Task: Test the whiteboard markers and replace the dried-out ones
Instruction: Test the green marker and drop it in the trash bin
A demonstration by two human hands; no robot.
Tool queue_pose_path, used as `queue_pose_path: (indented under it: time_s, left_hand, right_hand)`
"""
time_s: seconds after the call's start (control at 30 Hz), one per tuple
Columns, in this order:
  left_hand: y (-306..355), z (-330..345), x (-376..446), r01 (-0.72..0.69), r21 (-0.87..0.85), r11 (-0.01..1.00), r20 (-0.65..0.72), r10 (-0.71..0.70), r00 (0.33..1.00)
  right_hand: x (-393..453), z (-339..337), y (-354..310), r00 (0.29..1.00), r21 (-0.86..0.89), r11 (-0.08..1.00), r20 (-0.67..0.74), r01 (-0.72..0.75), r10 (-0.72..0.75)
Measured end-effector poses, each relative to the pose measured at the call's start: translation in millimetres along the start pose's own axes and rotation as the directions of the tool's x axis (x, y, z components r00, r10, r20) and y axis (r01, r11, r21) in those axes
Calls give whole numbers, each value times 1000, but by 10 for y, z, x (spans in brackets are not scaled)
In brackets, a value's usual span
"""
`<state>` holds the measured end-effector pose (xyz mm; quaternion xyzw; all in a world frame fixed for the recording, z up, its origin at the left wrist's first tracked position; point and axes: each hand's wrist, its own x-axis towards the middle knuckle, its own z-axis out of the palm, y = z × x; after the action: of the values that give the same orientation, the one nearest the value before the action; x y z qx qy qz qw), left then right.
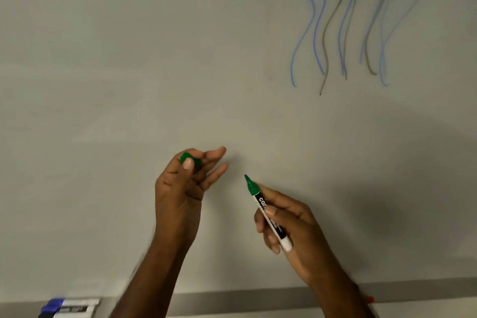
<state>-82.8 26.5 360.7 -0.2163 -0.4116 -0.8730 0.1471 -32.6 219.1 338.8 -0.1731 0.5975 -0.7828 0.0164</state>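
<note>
Blue markers (68,308) cut off; cap (190,160) half hidden.

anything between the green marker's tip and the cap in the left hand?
Nothing: head view shows only bare whiteboard between the green marker tip and the cap pinched in the left hand.

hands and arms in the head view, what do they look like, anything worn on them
Both are bare. The left hand and right hand show no gloves, rings, watch or bands. Both forearms are uncovered to the frame's bottom edge, with no sleeve in sight. The nails are short and unpainted.
</note>
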Motion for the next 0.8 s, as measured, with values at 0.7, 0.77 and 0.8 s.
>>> queue_pose_path:
  time_s: [0.7, 0.77, 0.8]
  left_hand:
    - [1310, 795, 1398, -754, 608, -249, 690, 635, 348]
    - [1500, 868, 1589, -644, 663, -382, 697, 629, 344]
    - [1580, 885, 1678, -593, 685, -423, 693, 629, 353]
  right_hand:
    - [602, 443, -1551, 560, -248, 579, -150, 777, -815]
    - [683, 534, -1746, 470, -289, 488, -134, 824, -873]
    - [728, 565, -1824, 421, -316, 437, -120, 842, -899]
